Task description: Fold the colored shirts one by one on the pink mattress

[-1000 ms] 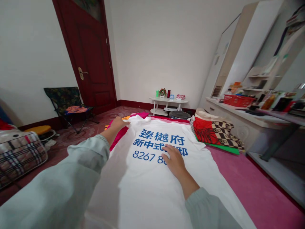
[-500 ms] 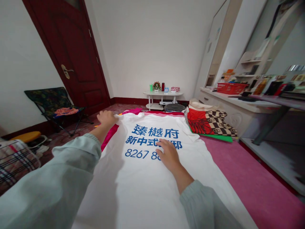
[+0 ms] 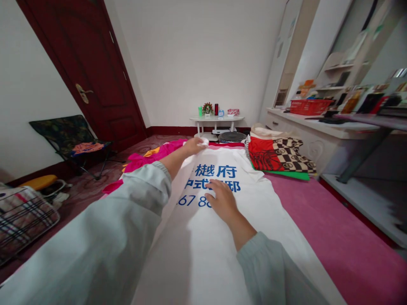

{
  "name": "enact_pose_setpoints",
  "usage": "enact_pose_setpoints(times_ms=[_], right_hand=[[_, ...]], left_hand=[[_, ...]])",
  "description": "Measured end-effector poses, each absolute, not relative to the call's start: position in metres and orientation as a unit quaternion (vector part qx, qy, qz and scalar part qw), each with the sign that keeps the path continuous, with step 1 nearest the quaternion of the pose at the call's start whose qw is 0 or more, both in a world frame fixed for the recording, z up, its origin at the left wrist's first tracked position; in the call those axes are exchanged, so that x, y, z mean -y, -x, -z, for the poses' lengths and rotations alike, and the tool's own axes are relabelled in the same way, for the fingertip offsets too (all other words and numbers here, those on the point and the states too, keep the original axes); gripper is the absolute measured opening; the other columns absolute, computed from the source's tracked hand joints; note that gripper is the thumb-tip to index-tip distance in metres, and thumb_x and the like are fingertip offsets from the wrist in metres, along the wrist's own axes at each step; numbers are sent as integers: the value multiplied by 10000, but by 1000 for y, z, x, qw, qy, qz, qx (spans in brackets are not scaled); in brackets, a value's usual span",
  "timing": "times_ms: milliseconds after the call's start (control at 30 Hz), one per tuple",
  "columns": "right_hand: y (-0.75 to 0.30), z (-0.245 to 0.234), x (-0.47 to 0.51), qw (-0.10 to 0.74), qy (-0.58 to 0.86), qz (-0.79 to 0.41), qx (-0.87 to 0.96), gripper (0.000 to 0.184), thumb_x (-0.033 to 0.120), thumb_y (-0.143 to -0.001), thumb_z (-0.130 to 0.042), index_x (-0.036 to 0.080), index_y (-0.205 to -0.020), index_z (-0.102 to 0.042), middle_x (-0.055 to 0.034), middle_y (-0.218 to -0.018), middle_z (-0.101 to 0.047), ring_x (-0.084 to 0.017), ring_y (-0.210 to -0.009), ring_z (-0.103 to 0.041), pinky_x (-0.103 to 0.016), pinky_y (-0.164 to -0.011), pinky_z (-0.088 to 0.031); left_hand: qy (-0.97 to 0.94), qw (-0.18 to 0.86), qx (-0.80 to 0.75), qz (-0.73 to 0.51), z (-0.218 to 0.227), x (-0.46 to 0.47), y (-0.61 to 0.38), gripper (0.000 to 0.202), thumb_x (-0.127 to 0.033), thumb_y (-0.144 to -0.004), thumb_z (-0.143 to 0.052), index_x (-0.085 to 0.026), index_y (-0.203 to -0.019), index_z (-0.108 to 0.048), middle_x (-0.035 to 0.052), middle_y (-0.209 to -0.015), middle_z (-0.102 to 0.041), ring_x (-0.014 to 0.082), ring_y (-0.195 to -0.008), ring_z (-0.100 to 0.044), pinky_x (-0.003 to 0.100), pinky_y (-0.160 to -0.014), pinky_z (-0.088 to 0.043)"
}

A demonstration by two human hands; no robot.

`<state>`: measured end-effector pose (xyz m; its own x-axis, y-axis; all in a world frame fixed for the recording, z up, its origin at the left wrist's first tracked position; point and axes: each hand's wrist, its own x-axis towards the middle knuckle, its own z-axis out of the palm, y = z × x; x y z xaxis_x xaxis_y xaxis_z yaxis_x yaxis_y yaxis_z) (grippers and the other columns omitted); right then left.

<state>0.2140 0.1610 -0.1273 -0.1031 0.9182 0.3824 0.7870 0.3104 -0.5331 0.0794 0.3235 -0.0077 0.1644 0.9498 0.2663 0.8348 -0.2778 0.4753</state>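
Note:
A white T-shirt [image 3: 219, 241] with blue Chinese characters and digits lies spread on a pink cover [image 3: 305, 212]. My left hand [image 3: 192, 147] is closed on the shirt's far left part, and that side is folded inward over some of the lettering. Over the middle of the print is my right hand [image 3: 222, 201], fingers spread, palm down; it rests on or just above the cloth.
Magenta clothes [image 3: 159, 154] lie beyond my left arm. A folded red and checkered stack [image 3: 276, 154] sits at the right. Further off are a folding chair [image 3: 66, 135], a small white table [image 3: 216, 119] and a counter with a red basket [image 3: 310, 106].
My left hand has moved to the right, carrying the shirt's left side inward so part of the print is covered. My right hand has stayed nearly in place.

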Motion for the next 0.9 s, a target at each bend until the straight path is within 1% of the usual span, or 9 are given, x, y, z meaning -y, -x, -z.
enact_pose_setpoints(times_ms=[67,167,300,367,467,600,700,800,900], right_hand=[[-215,127,-161,349,580,-106,728,331,206,-810,-606,173,-1136,-657,-88,-1301,-587,-237,-1220,-499,-399,-1072,-334],[-216,127,-161,364,587,-111,715,381,196,-808,-592,142,-1184,-623,-97,-1280,-603,-233,-1193,-517,-380,-1053,-365],[-216,128,-163,365,590,-109,712,403,203,-795,-597,146,-1194,-611,-88,-1232,-630,-241,-1145,-545,-386,-1029,-389],[-215,129,-164,369,585,-109,714,397,196,-791,-592,160,-1186,-615,-83,-1229,-631,-240,-1142,-551,-394,-1032,-388],[-213,131,-165,387,565,-118,719,405,165,-785,-573,184,-1187,-614,-78,-1268,-606,-225,-1167,-546,-395,-1037,-390],[-210,132,-165,397,536,-129,734,402,120,-769,-553,192,-1155,-636,-80,-1277,-593,-206,-1190,-538,-379,-1046,-389],[-210,132,-165,400,530,-137,734,360,122,-769,-549,184,-1105,-663,-88,-1263,-600,-211,-1179,-545,-386,-1042,-397],[-212,133,-165,422,532,-152,719,323,127,-776,-538,165,-1064,-680,-97,-1234,-616,-209,-1149,-564,-372,-1024,-415],[-214,134,-166,451,531,-163,698,305,130,-774,-534,144,-1037,-687,-103,-1176,-645,-204,-1101,-592,-356,-1000,-435]], left_hand=[[-797,146,-544,-219,28,-309,-90,500,-434,-729,-724,-243,-1180,-623,52,-1187,-659,205,-1037,-629,243,-836,-484],[-828,167,-517,-141,50,-281,-75,582,-455,-732,-712,-219,-1246,-574,76,-1214,-639,214,-998,-644,241,-795,-488],[-815,165,-551,-69,58,-235,-19,651,-559,-720,-667,-166,-1229,-564,86,-1039,-687,208,-848,-661,252,-702,-485],[-814,163,-558,-24,57,-210,13,625,-598,-698,-657,-171,-1151,-607,69,-959,-694,203,-816,-651,245,-669,-464],[-816,178,-550,30,53,-174,58,479,-580,-672,-672,-192,-953,-674,40,-880,-693,196,-783,-634,236,-640,-430],[-793,310,-518,83,41,-137,97,346,-492,-673,-680,-175,-812,-685,8,-748,-668,179,-691,-608,226,-568,-402],[-762,391,-511,69,19,-116,99,323,-462,-687,-671,-169,-825,-663,-14,-694,-625,144,-617,-563,211,-513,-378],[-748,407,-525,14,-11,-98,78,341,-489,-680,-676,-172,-789,-611,-30,-656,-580,114,-568,-511,196,-475,-343],[-733,433,-522,-50,-30,-84,46,385,-504,-653,-700,-174,-796,-560,-34,-676,-581,95,-549,-493,188,-471,-338]])
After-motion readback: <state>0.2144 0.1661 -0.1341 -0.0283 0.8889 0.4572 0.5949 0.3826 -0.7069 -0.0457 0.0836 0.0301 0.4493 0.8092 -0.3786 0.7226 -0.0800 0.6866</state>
